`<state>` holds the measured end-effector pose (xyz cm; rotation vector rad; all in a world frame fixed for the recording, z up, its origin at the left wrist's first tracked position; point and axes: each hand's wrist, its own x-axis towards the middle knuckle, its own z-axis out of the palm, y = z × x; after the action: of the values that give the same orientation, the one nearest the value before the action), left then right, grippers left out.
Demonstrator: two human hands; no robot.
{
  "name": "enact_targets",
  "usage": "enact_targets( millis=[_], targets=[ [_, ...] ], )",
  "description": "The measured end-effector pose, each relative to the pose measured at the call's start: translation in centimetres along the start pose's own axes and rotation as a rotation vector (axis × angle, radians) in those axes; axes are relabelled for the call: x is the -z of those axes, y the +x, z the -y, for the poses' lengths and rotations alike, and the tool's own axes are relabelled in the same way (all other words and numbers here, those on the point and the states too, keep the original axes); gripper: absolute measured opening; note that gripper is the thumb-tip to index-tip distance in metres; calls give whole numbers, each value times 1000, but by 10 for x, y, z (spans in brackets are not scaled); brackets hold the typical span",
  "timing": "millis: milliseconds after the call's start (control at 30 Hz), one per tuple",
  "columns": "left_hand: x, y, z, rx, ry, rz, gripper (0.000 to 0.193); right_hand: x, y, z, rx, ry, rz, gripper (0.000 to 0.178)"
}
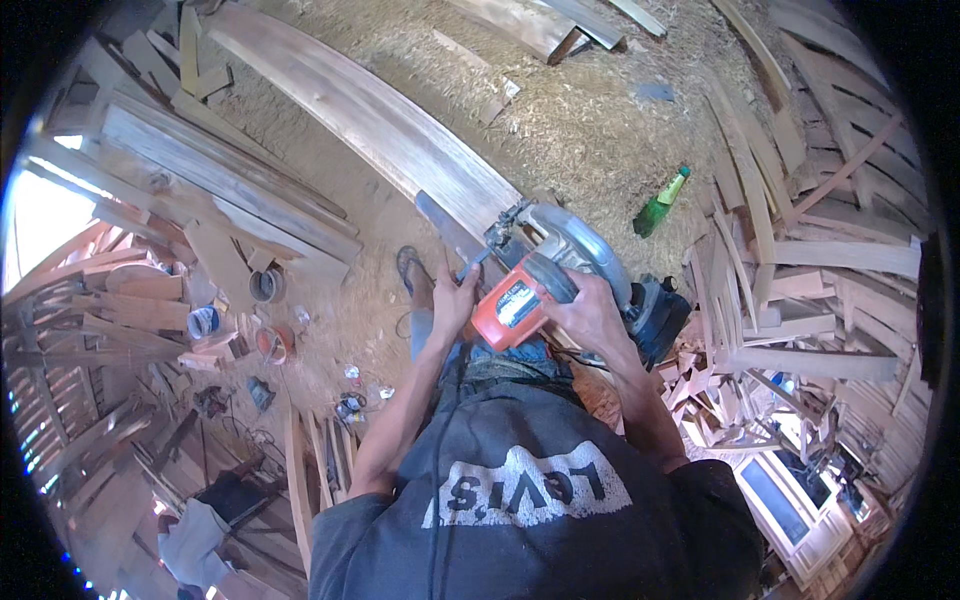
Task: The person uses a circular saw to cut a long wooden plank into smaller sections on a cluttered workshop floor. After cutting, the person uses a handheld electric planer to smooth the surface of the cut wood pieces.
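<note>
My right hand (588, 312) is wrapped round the black handle of an orange circular saw (520, 300) with a curved silver guard. The saw sits at the near end of a long wooden board (370, 110), which stretches away to the far left. My left hand (455, 298) is closed in a pinch on a thin blue piece just left of the saw; its kind cannot be made out. Beside the board's left edge, close to those fingers, lies a dark grey flat strip (448, 222). The blade is hidden.
A green bottle (660, 203) lies on the sawdust-covered ground to the right. Planks (200, 165) are stacked at left, with more wood (830, 258) at right. Buckets (267, 286) stand left of me. Another person (195, 535) is at lower left.
</note>
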<state>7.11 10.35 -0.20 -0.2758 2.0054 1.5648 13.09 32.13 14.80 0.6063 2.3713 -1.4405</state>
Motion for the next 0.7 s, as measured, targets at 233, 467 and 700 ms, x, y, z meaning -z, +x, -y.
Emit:
enact_targets(
  millis=[233,467,700],
  targets=[
    [-17,25,25,-91,120,-150,82,3,12,-16,38,-62,16,39],
    [-13,40,19,-57,141,-152,78,-1,25,-6,28,-108,14,40],
    [-7,43,0,-89,206,-157,81,-5,36,-2,26,-104,34,40]
  ],
)
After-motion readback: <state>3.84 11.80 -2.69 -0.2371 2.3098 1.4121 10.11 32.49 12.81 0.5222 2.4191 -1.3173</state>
